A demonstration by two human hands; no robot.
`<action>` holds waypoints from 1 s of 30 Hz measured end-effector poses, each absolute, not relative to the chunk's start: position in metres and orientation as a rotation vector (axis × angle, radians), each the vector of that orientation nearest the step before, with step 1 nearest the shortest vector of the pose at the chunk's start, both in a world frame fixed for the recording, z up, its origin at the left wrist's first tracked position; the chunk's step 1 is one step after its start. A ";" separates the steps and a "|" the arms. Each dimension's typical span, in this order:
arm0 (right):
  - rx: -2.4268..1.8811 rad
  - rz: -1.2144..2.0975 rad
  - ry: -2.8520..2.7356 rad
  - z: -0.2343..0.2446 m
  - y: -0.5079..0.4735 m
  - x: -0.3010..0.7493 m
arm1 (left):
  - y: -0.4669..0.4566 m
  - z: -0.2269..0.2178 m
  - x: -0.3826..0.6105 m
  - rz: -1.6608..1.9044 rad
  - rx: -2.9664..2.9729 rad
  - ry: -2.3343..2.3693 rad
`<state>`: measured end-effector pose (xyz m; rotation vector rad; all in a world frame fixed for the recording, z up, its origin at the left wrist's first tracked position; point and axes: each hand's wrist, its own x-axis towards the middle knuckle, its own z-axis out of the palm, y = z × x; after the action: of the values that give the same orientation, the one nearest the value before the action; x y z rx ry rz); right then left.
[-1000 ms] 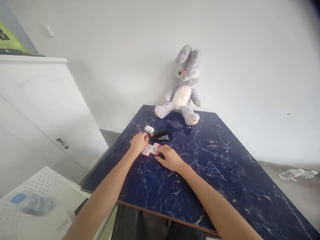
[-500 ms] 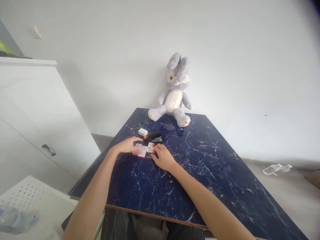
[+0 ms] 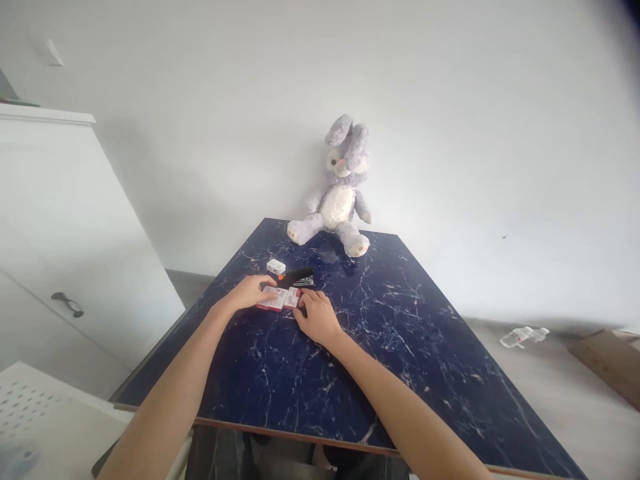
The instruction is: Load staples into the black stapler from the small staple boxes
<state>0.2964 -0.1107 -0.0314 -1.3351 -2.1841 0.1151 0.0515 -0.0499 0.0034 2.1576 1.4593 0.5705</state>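
On the dark blue table (image 3: 390, 347), several small red-and-white boxes (image 3: 278, 300) lie side by side in a row. My left hand (image 3: 250, 292) grips their left end, its thumb over the top of the leftmost box, which it partly hides. At the other end, my right hand (image 3: 317, 317) has its thumb and curled fingers against the rightmost small box (image 3: 292, 297). Just behind the row lies a black stapler (image 3: 299, 277) with an orange part at its left end. A small white box (image 3: 276, 267) sits beyond my left fingers.
A grey plush rabbit (image 3: 339, 193) sits at the table's far edge against the wall. To the left are a white cabinet (image 3: 75, 220) and a white perforated surface (image 3: 55, 427). On the floor at right lie clear plastic bottles (image 3: 523, 336) and a cardboard box (image 3: 607, 360).
The rightmost small box now lies more in line with the others, both hands staying on the row. My view has turned slightly to the right.
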 end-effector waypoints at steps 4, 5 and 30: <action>-1.397 0.134 -2.174 -0.031 -0.110 0.297 | -0.044 -0.002 0.055 0.661 2.222 1.504; -1.388 0.142 -2.184 -0.030 -0.110 0.297 | -0.044 -0.002 0.056 0.681 2.237 1.508; -1.244 0.129 -2.373 -0.029 -0.109 0.307 | -0.048 -0.008 0.067 0.547 2.515 1.737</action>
<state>0.3070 -0.1087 -0.0294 -1.2440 -2.3726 0.1287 0.0665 -0.0479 -0.0082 2.5149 1.7369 0.5468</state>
